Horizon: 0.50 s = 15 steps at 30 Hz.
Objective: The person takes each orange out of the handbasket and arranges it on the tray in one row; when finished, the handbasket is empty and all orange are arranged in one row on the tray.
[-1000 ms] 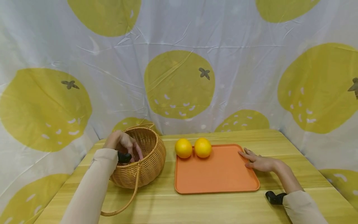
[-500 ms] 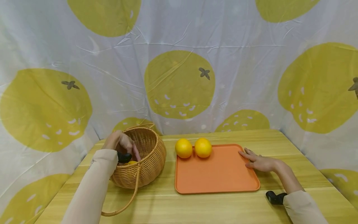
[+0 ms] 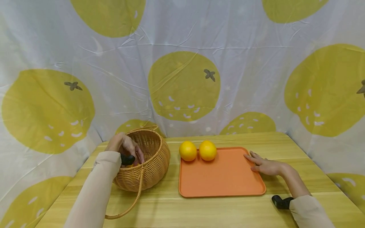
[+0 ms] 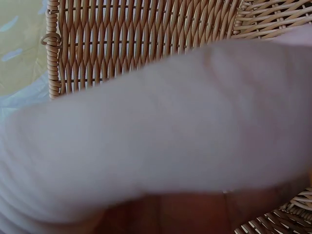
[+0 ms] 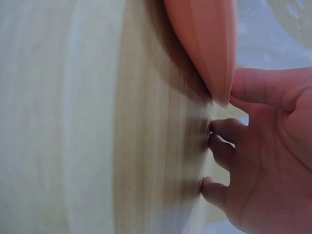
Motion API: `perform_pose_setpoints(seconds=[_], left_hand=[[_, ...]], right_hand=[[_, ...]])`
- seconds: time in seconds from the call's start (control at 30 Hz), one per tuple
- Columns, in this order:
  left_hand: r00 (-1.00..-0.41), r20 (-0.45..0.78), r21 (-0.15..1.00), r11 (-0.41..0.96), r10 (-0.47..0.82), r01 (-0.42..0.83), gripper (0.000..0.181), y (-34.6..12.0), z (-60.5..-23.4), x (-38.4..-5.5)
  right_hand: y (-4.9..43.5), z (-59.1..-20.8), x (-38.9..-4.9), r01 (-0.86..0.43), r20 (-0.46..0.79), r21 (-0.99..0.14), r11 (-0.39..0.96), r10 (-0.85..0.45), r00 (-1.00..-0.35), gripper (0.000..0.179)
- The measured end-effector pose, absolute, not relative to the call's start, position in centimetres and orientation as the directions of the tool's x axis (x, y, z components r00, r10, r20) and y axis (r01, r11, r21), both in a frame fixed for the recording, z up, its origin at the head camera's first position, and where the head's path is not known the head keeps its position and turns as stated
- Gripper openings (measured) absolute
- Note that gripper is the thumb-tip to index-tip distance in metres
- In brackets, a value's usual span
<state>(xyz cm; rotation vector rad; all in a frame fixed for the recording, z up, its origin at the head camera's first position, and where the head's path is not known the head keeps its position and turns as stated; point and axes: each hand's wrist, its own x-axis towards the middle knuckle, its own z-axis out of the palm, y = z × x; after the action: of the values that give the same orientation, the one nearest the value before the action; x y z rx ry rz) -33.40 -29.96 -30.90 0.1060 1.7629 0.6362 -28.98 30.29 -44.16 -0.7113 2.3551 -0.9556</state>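
Note:
My left hand [image 3: 129, 148] reaches down into a round wicker basket [image 3: 155, 167] at the left of the table. Its fingers [image 3: 140, 155] point down inside, behind the near rim. A sliver of an orange [image 3: 129, 166] shows below that hand; in the left wrist view the blurred hand [image 4: 161, 131] covers most of the woven wall, and whether it grips the orange I cannot tell. My right hand [image 3: 268, 166] lies spread at the right edge of an orange tray [image 3: 222, 180]. In the right wrist view a digit [image 5: 263, 87] touches the tray's rim.
Two oranges sit side by side at the tray's back left corner, one orange [image 3: 188, 151] at its very edge, the other orange [image 3: 208, 150] just inside. The basket's handle [image 3: 131, 207] hangs toward the table's front. A fruit-printed curtain [image 3: 245, 76] stands behind the wooden table [image 3: 205, 212].
The left hand's fingers shift slightly inside the basket; the orange below them came into sight and is now mostly covered again. My right hand, the tray and its oranges stay put.

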Motion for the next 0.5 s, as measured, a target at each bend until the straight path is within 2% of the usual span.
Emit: perform_pose_setpoints(seconds=[0.07, 0.2, 0.33, 0.43, 0.5], left_hand=[[-0.272, -0.878, 0.459, 0.854, 0.394, -0.244, 0.031, -29.8, -30.6, -33.2], [-0.228, -0.889, 0.449, 0.857, 0.398, -0.252, 0.029, -29.7, -30.4, -33.1], [-0.212, -0.882, 0.466, 0.841, 0.42, -0.276, 0.031, -29.9, -30.6, -33.1], [-0.259, -0.874, 0.476, 0.834, 0.412, -0.279, 0.03, -30.2, -31.1, -33.4], [-0.331, -0.844, 0.508, 0.826, 0.421, -0.243, 0.025, -30.4, -31.5, -33.5]], right_hand=[[30.3, -44.3, -29.1, -0.274, -0.267, -0.707, 0.652, -0.605, -0.75, 0.078], [30.5, -44.5, -29.3, -0.292, -0.245, -0.726, 0.623, -0.631, -0.736, 0.077], [30.7, -44.8, -29.5, -0.297, -0.248, -0.718, 0.629, -0.63, -0.736, 0.082], [30.6, -44.6, -29.3, -0.291, -0.261, -0.692, 0.661, -0.604, -0.753, 0.086], [30.5, -44.4, -29.2, -0.288, -0.266, -0.689, 0.665, -0.602, -0.753, 0.087]])
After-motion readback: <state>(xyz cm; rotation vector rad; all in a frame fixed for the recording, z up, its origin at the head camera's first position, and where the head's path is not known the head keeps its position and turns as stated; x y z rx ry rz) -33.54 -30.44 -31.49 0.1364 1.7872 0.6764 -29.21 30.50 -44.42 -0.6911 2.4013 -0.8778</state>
